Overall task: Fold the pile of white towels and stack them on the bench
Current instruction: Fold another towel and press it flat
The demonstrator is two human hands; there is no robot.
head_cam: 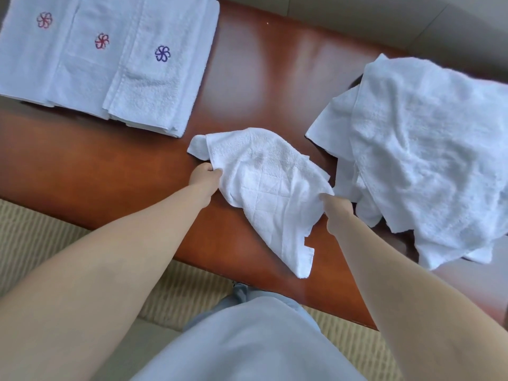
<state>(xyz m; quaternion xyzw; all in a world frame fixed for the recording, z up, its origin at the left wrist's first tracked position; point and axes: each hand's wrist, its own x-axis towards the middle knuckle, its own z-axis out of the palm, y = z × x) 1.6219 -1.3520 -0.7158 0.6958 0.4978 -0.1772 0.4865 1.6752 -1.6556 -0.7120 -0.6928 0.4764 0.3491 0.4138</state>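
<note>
A small white towel hangs crumpled over the middle of the brown bench. My left hand grips its left edge. My right hand pinches its right edge. One corner droops toward the bench's near edge. On the right lies a loose pile of unfolded white towels. At the far left, three folded white towels with embroidered flower marks lie overlapping in a row.
The bench's near edge runs diagonally from left to lower right. Below it is a beige striped carpet. My light blue clothing fills the bottom centre. Bare glossy wood separates the folded towels from the pile.
</note>
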